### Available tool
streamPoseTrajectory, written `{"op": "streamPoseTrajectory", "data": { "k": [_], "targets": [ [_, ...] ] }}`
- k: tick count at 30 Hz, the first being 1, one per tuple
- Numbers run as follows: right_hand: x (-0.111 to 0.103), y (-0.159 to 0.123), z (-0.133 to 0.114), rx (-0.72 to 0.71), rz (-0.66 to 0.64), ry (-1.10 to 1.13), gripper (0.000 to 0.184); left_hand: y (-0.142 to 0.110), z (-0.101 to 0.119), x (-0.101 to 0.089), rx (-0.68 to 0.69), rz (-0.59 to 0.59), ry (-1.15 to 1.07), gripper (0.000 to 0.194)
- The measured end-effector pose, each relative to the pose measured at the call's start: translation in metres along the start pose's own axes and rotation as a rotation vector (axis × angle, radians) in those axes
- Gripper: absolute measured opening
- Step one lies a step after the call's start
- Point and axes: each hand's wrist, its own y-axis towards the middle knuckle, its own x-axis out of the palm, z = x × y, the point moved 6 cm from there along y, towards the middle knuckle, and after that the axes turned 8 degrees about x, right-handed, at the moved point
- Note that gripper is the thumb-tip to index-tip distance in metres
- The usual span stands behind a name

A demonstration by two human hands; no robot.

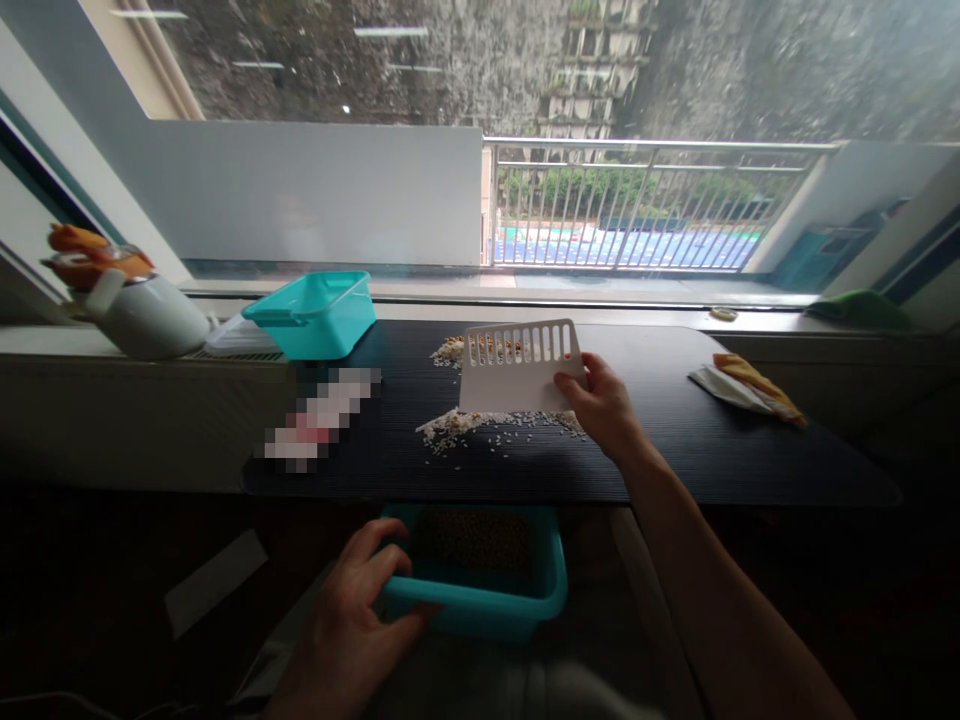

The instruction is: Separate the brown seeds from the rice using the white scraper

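My right hand (pixel 604 405) is closed on the right end of a flat white plastic scraper (pixel 517 388) with a row of slots along its far side. The scraper is over the dark table, among scattered white rice-like grains (pixel 454 428). Some brownish-yellow bits (pixel 454 345) are mixed in the pile behind it, partly hidden. Below the table's near edge, my left hand (pixel 367 590) grips the left rim of a turquoise plastic bin (pixel 495 600). Small brown grains (pixel 472 535) cover the bottom of this bin.
A second turquoise bin (pixel 322 315) stands at the table's back left, beside a grey-white pot (pixel 150 315) with an orange figure on top. A yellow and white cloth (pixel 750 385) lies at the right of the black table (pixel 675 460). The window sill runs behind.
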Motion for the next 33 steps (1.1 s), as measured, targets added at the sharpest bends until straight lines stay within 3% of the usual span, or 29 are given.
{"op": "streamPoseTrajectory", "data": {
  "k": [5, 14, 33],
  "targets": [
    [0.011, 0.009, 0.005, -0.020, -0.024, -0.026, 0.035, -0.001, -0.004, 0.002, -0.009, -0.010, 0.006, 0.009],
    [0.000, 0.001, 0.006, 0.080, -0.073, 0.102, 0.041, 0.002, 0.001, 0.000, 0.028, 0.018, 0.005, 0.005],
    [0.008, 0.005, 0.014, 0.052, -0.075, 0.055, 0.036, 0.000, 0.002, -0.001, 0.021, 0.013, 0.011, 0.007]
  ]
}}
